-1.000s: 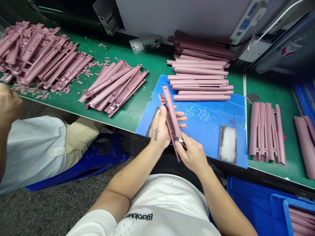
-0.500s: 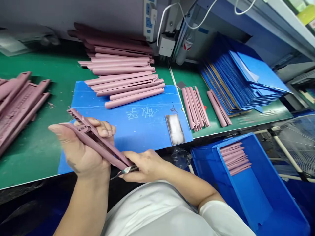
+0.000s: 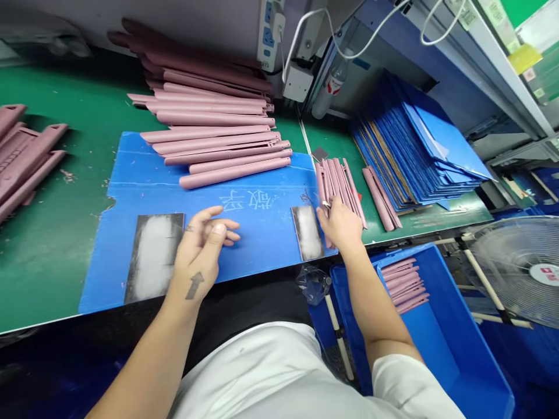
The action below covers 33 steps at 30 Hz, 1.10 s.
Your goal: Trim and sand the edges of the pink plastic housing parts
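Note:
My left hand (image 3: 198, 247) hovers over the blue sheet (image 3: 257, 233) with nothing in it, its fingers loosely curled and apart. Beside it lies a dark rectangular pad (image 3: 155, 256) with a worn white middle. My right hand (image 3: 345, 224) is closed on a long pink plastic part (image 3: 320, 183) at the left end of a short row of similar pink parts (image 3: 345, 180). A small pale tool tip (image 3: 326, 204) shows by the right fingers; the rest of it is hidden by the hand.
Many pink parts (image 3: 218, 118) lie stacked at the back, and more pink parts (image 3: 26, 157) lie at left. A second pad (image 3: 308, 233) is near the right hand. Blue sheets (image 3: 419, 145) are piled at right, above a blue bin (image 3: 476, 326) and beside a fan (image 3: 519, 267).
My left hand has let go of the pink part. My right hand has carried it rightward to the short row. The left pad, covered before, now shows.

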Tool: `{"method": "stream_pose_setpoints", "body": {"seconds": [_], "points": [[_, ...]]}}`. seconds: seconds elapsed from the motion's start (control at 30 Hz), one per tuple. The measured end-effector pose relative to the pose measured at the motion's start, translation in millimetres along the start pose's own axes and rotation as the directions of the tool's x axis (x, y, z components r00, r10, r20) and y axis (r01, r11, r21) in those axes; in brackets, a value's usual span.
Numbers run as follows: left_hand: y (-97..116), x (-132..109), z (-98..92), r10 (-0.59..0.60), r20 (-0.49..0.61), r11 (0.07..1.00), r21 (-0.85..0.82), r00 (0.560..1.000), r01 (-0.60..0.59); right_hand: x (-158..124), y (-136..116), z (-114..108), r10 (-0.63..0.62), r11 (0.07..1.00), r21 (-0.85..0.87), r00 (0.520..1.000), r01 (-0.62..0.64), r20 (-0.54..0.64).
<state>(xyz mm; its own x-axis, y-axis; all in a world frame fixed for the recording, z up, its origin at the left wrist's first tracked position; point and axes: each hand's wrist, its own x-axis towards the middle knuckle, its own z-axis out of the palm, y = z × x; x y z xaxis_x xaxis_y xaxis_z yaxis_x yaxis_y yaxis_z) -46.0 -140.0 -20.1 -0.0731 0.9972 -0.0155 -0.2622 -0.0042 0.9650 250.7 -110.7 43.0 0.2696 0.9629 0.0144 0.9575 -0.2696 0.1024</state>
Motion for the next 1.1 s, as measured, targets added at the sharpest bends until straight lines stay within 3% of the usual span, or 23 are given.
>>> {"method": "stream_pose_setpoints", "body": {"seconds": [0.17, 0.27, 0.37, 0.5, 0.63, 0.73, 0.93, 1.03, 1.1], "points": [[-5.8, -8.6, 8.0, 0.009, -0.005, 0.999, 0.045, 1.000, -0.009, 15.0, 4.9, 4.4, 0.008, 0.997, -0.071, 1.000, -0.008, -0.004], [-10.5, -10.2, 8.1, 0.015, 0.017, 0.996, 0.089, 1.000, -0.017, 24.1, -6.3, -2.9, -0.080, 0.995, -0.058, 0.997, 0.080, 0.002], [-15.1, -10.0, 5.4, 0.010, 0.065, 0.989, 0.146, 0.998, -0.019, 42.7, -39.7, -11.2, -0.261, 0.965, 0.001, 0.965, 0.261, 0.018], [-16.9, -11.3, 3.5, 0.038, 0.093, 0.981, 0.184, 0.995, -0.054, 76.7, -104.9, -15.6, -0.530, 0.848, 0.000, 0.848, 0.530, 0.007], [-12.7, -15.5, 5.3, 0.061, 0.098, 0.979, 0.188, 0.993, -0.079, 96.2, -144.8, -15.3, -0.601, 0.799, -0.009, 0.799, 0.601, -0.014], [-8.2, -15.0, 5.4, 0.075, 0.103, 0.975, 0.201, 0.992, -0.095, 98.8, -144.4, -11.5, -0.635, 0.771, -0.016, 0.766, 0.637, -0.096], [-0.7, -11.9, 3.3, 0.116, 0.079, 0.972, 0.194, 0.990, -0.130, 95.2, -119.3, -0.1, -0.707, 0.682, 0.074, 0.682, 0.727, -0.185], [-2.7, -9.7, 4.7, 0.120, -0.001, 0.983, 0.141, 0.993, -0.118, 84.8, -109.3, 0.0, -0.721, 0.636, 0.194, 0.665, 0.747, -0.197], [-5.2, -5.9, 5.3, 0.087, -0.098, 0.993, 0.087, 0.991, -0.079, 71.3, -103.5, -2.1, -0.709, 0.614, 0.329, 0.685, 0.718, -0.171]]}}
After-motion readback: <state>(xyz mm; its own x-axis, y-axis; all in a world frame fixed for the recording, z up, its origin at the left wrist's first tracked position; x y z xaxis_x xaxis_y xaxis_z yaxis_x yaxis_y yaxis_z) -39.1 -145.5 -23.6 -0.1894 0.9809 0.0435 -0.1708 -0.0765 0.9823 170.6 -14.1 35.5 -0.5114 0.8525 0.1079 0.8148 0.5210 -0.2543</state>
